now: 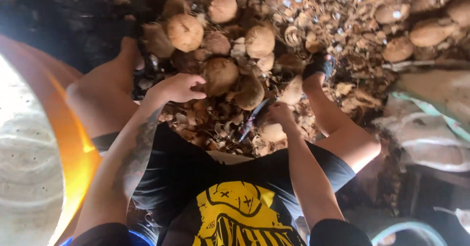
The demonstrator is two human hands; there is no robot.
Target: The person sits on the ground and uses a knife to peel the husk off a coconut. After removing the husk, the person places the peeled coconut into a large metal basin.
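Reaching left hand (178, 88) touching coconut (219, 74), right hand (280, 113) grip on knife (254, 118)

We see rough, matt, fibrous brown coconuts (219, 74), dry flaky husk scraps (352, 96) at 3 o'clock, glossy orange plastic tub (73, 143) at 9.

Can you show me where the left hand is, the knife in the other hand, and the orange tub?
left hand (177, 88): head view, on its back.
knife (252, 119): head view, mid-blade, below the right hand (280, 114).
orange tub (73, 143): head view, on its rim.
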